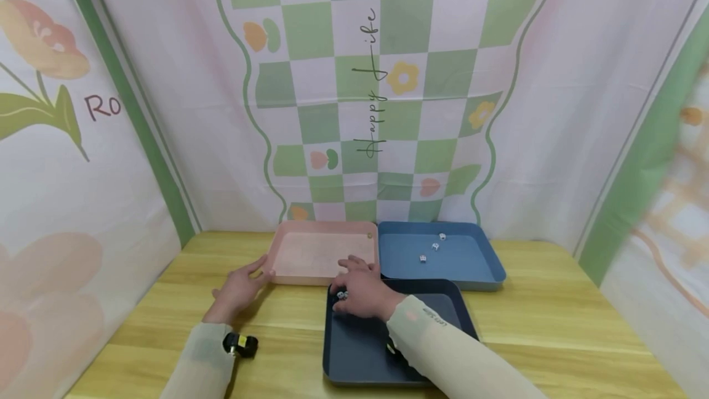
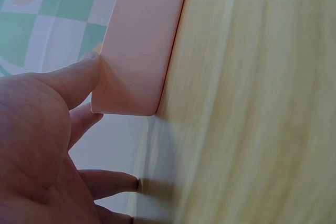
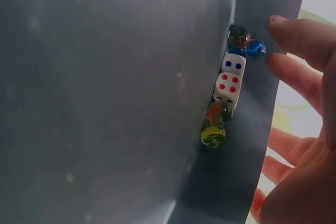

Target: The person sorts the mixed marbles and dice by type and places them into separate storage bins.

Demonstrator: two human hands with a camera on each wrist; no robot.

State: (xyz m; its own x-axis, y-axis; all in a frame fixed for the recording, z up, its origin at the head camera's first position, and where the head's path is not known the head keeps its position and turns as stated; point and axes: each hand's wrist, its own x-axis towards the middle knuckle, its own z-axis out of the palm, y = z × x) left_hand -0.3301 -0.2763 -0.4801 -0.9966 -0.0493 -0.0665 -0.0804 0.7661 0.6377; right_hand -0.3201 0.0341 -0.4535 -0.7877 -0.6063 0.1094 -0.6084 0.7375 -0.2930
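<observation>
My left hand (image 1: 242,286) touches the near left corner of the pink tray (image 1: 318,281). In the left wrist view the thumb rests by the rim of that tray (image 2: 137,45), the other fingers spread below. My right hand (image 1: 362,291) is over the far left corner of the dark tray (image 1: 365,380), fingers extended. In the right wrist view two white dice (image 3: 229,86) and several glass marbles (image 3: 255,49) line up against the tray's wall. The fingers (image 3: 296,74) are beside them, and nothing is seen between them. One small marble (image 1: 369,236) lies in the pink tray's far right corner.
A blue tray (image 1: 495,257) stands right of the pink one, side against side, with three white dice (image 1: 423,258) in it. Beneath all is a wooden table (image 1: 554,325). Printed curtains (image 1: 382,109) hang behind and at both sides.
</observation>
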